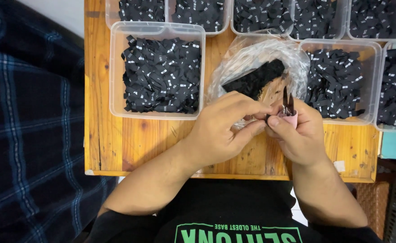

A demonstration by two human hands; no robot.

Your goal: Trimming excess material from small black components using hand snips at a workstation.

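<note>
Head view shows your right hand (pixel 299 137) closed around pink-handled snips (pixel 289 112), blades up, and your left hand (pixel 222 130) pinching a small black label (pixel 267 118) beside them, over the table (pixel 130 139). Fingertips that close to the blades risk a nick, I'd judge.

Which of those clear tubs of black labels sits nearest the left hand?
The big tub left of the plastic bag, directly above the left hand; the others lie farther right or behind.
</note>
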